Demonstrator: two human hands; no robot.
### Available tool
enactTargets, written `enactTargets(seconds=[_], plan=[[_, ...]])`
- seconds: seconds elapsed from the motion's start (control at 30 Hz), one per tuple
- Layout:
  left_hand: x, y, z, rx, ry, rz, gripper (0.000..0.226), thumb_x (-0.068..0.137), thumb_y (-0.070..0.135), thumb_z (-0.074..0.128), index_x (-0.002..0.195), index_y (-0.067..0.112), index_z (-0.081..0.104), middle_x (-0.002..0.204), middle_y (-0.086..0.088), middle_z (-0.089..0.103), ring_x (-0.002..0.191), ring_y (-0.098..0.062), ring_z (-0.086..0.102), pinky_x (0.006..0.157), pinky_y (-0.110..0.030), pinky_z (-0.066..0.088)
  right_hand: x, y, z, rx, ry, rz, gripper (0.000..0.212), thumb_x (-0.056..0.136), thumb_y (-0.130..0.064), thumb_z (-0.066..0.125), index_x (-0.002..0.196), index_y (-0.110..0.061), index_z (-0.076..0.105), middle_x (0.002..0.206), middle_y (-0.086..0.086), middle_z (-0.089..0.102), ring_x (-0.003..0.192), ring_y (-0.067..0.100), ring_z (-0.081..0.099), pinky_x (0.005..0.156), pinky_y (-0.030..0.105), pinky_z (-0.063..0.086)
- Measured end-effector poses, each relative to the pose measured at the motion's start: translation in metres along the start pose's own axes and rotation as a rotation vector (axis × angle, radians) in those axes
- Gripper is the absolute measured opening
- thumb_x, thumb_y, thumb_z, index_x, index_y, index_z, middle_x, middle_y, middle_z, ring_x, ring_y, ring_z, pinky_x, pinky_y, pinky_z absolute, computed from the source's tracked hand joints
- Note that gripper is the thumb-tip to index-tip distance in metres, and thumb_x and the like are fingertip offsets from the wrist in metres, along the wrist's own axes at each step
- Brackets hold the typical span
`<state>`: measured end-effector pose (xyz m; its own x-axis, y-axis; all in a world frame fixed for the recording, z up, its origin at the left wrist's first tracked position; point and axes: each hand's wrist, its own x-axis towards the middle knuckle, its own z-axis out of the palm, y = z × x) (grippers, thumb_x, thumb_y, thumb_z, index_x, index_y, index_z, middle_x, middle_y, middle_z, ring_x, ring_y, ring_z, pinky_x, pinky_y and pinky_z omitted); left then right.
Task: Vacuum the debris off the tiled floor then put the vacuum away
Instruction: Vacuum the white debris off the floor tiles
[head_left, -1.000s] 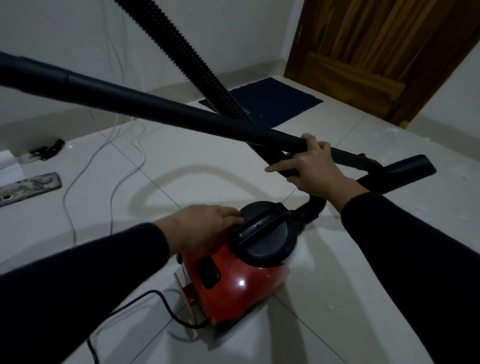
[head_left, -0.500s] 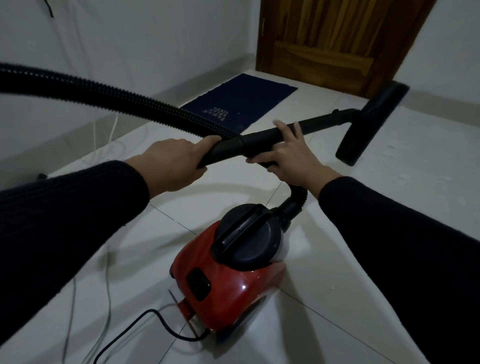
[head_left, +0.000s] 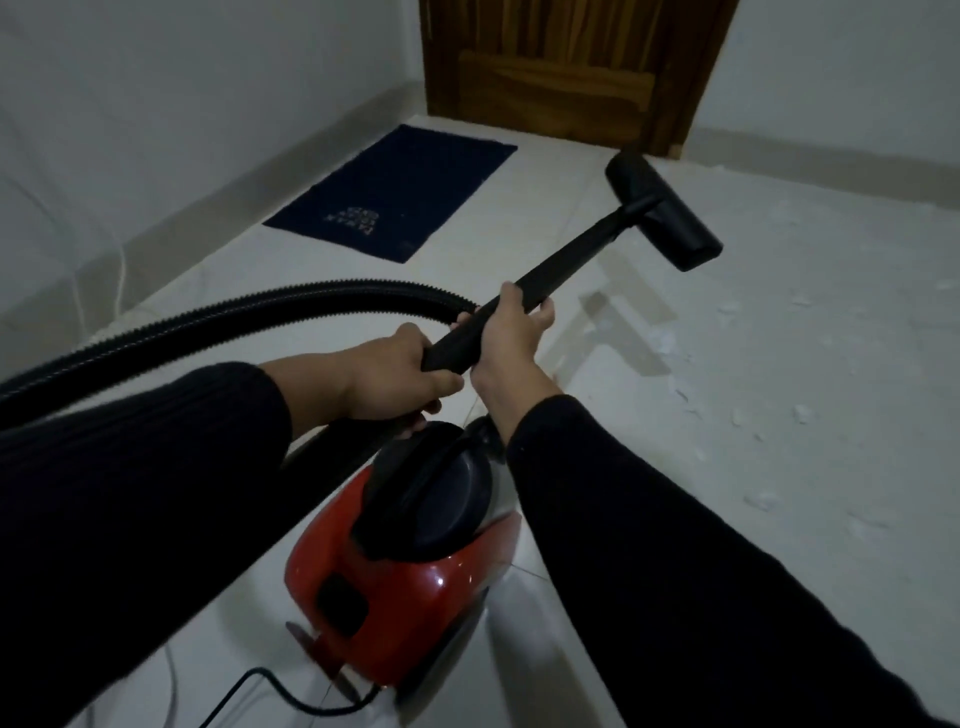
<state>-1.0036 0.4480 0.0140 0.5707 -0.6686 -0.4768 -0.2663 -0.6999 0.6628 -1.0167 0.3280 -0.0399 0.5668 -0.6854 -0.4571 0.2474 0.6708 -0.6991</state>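
In the head view, both hands grip the black wand (head_left: 524, 306) of the vacuum. The left hand (head_left: 389, 376) has its fingers curled round the near end of the wand, where the ribbed hose (head_left: 249, 306) joins it. The right hand (head_left: 511, 338) holds the wand just beyond, fingers wrapped over the top and thumb on the far side. The wand slants up and away to the brush head (head_left: 662, 210), which sits near the wooden door (head_left: 571, 67); whether it touches the tiled floor (head_left: 779, 338) I cannot tell.

White scraps of debris (head_left: 665, 340) lie scattered over the tiles to the right of the wand and further out toward the right wall. That side of the floor is open as far as the skirting. To the left, a dark blue mat (head_left: 395, 192) lies flat beside the left wall, well apart from the brush head.

The red vacuum body (head_left: 400, 577) stands on the floor directly below the hands, its black lid and handle uppermost. The hose arcs off to the left from the hands and passes out of the picture. A black power cord (head_left: 291, 699) trails from the body's near end across the tiles.
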Motion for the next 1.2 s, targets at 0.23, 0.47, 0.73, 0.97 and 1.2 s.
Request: enactTargets(seconds=[0.23, 0.47, 0.73, 0.97, 1.2], plan=[[-0.061, 0.010, -0.007, -0.158, -0.383, -0.212, 0.069, 0.093, 0.024, 0.054, 0.141, 0.042, 0.009, 0.087, -0.013, 0.063, 0.062, -0.020, 0.069, 0.057, -0.033, 0.056, -0.015, -0.005, -0.014, -0.214, 0.158, 0.210, 0.052, 0.100, -0.025, 0.045, 0.148, -0.029, 0.025, 0.125, 0.014, 0.053, 0.054, 0.018, 0.055, 0.048, 0.027, 0.051], [-0.125, 0.026, -0.022, -0.105, -0.425, -0.300, 0.060, 0.093, 0.030, 0.052, 0.142, 0.039, 0.017, 0.087, -0.015, 0.063, 0.064, -0.022, 0.061, 0.058, -0.034, 0.054, -0.069, 0.000, -0.022, -0.261, 0.272, 0.406, 0.054, 0.098, -0.021, 0.044, 0.148, -0.028, 0.025, 0.095, 0.009, 0.058, 0.049, 0.016, 0.055, 0.046, 0.026, 0.050], [-0.165, 0.048, -0.013, -0.334, -0.457, -0.476, 0.038, 0.095, 0.020, 0.049, 0.130, 0.027, 0.035, 0.076, -0.010, 0.052, 0.050, -0.014, 0.056, 0.047, -0.026, 0.049, -0.111, 0.007, -0.039, -0.438, 0.266, 0.624, 0.054, 0.097, -0.036, 0.050, 0.146, -0.019, 0.034, 0.091, 0.005, 0.060, 0.052, 0.015, 0.057, 0.040, 0.020, 0.048], [-0.207, 0.072, -0.019, -0.302, -0.483, -0.567, 0.037, 0.095, 0.017, 0.051, 0.127, 0.020, 0.034, 0.073, -0.010, 0.051, 0.047, -0.013, 0.054, 0.042, -0.023, 0.047, -0.164, 0.004, -0.048, -0.451, 0.247, 0.706, 0.064, 0.093, -0.038, 0.054, 0.147, -0.013, 0.032, 0.100, 0.011, 0.063, 0.078, 0.022, 0.063, 0.057, 0.031, 0.050], [-0.254, 0.079, -0.031, -0.318, -0.472, -0.677, 0.030, 0.095, 0.018, 0.050, 0.121, 0.015, 0.036, 0.076, -0.014, 0.052, 0.051, -0.018, 0.053, 0.043, -0.026, 0.047, -0.224, 0.037, -0.050, -0.386, 0.193, 0.682, 0.066, 0.074, -0.050, 0.062, 0.138, -0.038, 0.050, 0.117, 0.006, 0.063, 0.096, 0.024, 0.067, 0.081, 0.044, 0.058]])
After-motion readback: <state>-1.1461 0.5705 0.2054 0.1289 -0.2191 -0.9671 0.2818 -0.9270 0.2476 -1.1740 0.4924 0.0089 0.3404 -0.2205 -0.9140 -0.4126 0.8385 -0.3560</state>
